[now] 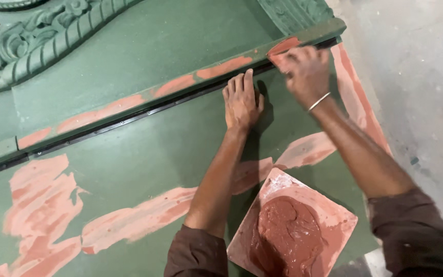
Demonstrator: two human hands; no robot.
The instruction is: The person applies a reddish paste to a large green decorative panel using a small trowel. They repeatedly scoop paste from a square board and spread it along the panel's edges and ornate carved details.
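Observation:
My left hand (pixel 242 100) lies flat, fingers together, on a green painted wooden panel (pixel 144 154), its fingertips at the dark groove under a raised rail (pixel 144 97). My right hand (pixel 306 72), blurred and wearing a thin metal bangle, is closed near the rail's far right end, pressed against a patch of reddish-pink putty (pixel 283 46); whatever it grips is hidden. A square board (pixel 334 215) smeared pink carries a mound of red-brown putty (pixel 288 236) and sits on the panel between my forearms.
Pink putty patches (pixel 42 205) streak the panel at lower left, centre and along the right edge (pixel 357 97). Carved green scrollwork (pixel 32 41) runs across the upper left. Grey concrete floor (pixel 421 66) lies to the right of the panel.

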